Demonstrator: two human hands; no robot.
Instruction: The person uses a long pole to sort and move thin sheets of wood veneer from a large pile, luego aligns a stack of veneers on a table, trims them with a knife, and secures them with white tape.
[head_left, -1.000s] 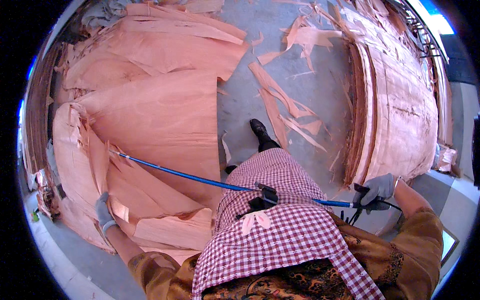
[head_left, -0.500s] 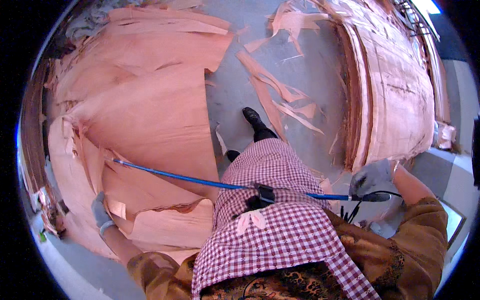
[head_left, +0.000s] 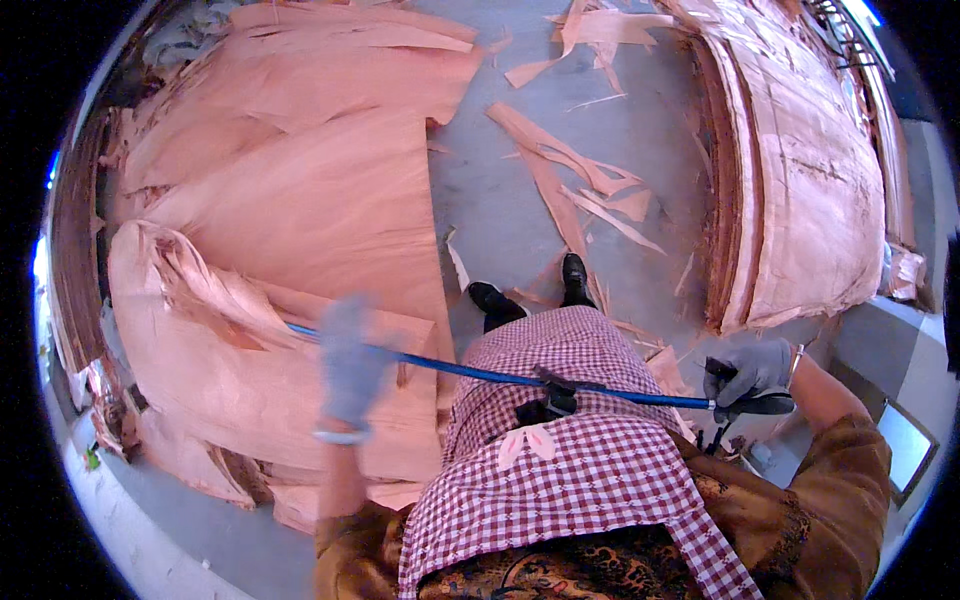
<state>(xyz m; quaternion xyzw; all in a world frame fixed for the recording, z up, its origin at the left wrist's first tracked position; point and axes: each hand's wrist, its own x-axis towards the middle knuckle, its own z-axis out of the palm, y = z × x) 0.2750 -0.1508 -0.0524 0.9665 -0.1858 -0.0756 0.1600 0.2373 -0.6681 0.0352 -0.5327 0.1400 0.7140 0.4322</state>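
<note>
Over the veneer sheets (head_left: 300, 230), the left hand (head_left: 350, 362) rises blurred.

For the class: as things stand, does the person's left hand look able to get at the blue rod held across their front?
Probably yes. The gloved left hand is raised and blurred, right at the blue rod, with nothing between them; whether it touches cannot be told. The right hand grips the rod's dark handle end over the veneer sheets.

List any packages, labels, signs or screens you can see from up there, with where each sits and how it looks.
None that can be made out: only thin wood veneer sheets, a veneer stack, scraps on the grey floor, and the blue rod in the gloved right hand.
</note>
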